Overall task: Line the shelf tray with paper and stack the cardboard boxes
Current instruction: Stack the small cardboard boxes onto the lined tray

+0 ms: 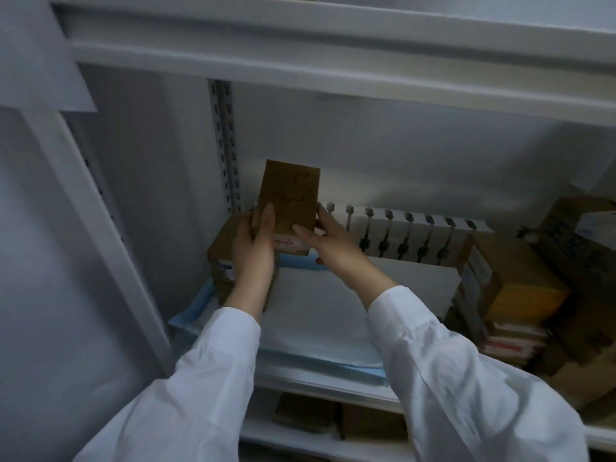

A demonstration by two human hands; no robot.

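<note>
A small brown cardboard box (289, 198) is tilted up at the back left of the shelf, over a larger cardboard box (224, 253) that stands in the corner. My left hand (255, 251) grips its left side, thumb on the front face. My right hand (328, 245) holds its right side, thumb across the lower front near a white and red label. White paper with a blue edge (320, 315) covers the shelf tray (333, 383) under my forearms.
More cardboard boxes (520, 295) are piled on the right of the shelf. A white slotted rack (410, 235) stands along the back wall. A perforated metal upright (225, 145) runs up the back left corner. Another shelf (333, 55) hangs overhead, and boxes (333, 418) sit on the shelf below.
</note>
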